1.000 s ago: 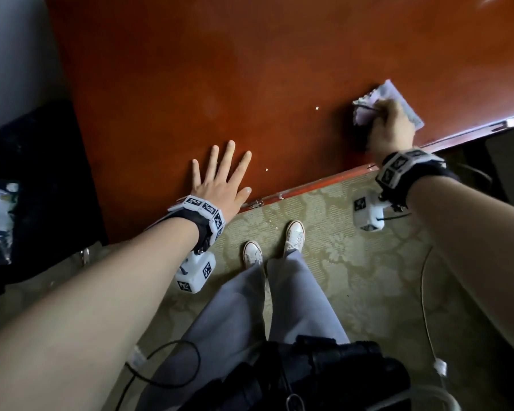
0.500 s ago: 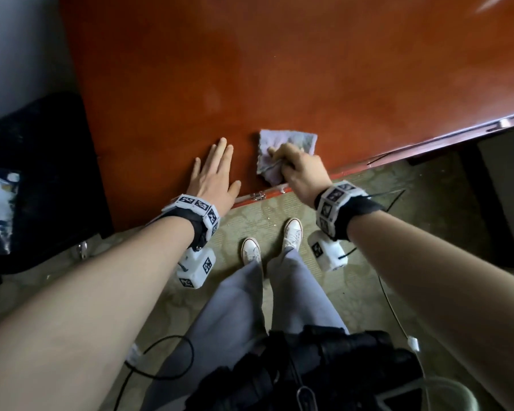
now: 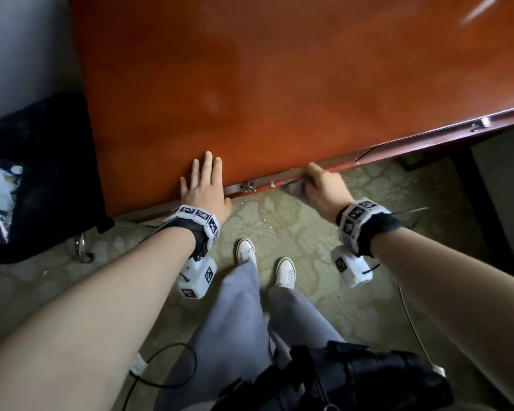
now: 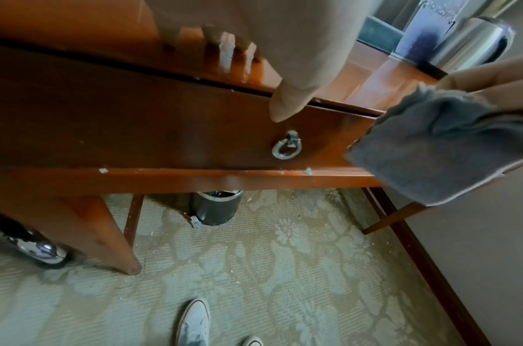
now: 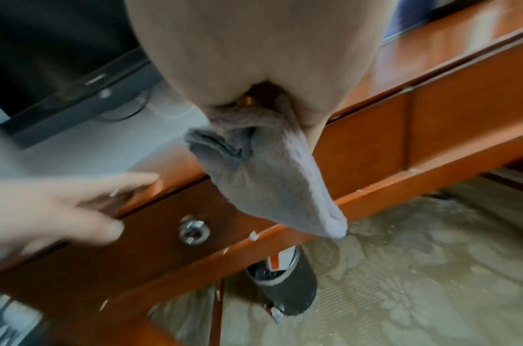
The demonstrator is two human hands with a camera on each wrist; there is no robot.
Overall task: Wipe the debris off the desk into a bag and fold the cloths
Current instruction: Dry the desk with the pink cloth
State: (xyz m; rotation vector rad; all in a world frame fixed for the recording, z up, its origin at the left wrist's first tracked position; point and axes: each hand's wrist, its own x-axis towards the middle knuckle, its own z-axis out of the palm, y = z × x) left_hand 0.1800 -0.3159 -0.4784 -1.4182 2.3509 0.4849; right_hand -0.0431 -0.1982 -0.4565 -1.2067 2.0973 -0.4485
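The right hand (image 3: 324, 188) sits at the near edge of the tabletop (image 3: 279, 84), its grip curled around a bunched grey cloth (image 5: 263, 178). The cloth hangs below that grip, over the edge and against the drawer front (image 4: 165, 131), its free corner pointing down toward the carpet (image 3: 279, 221). The left hand (image 3: 204, 191) lies flat on the tabletop to the left of the gripping hand, fingers spread and straight, holding nothing, thumb draped over the edge.

Handling judgement: the cloth appears soft, light and limp, with a nap that should catch crumbs; it will not hold shape and droops wherever unsupported. For wiping, a gathered hold at the middle, as now, seems adequate; for folding, the corners look the better place to take hold.

View differences: the head camera shows only a dark sliver of cloth under the right hand, plus both hands' spacing along the edge. The wrist cameras show more: pale debris (image 4: 103, 171) lodged on the ledge beneath the drawer, a ring pull (image 4: 285, 146) between the two hands, and a dark bin (image 4: 216, 206) standing on the carpet under the desk, below and beyond the grip. No bag can be identified with certainty in any view. Further specks lie scattered on the carpet.
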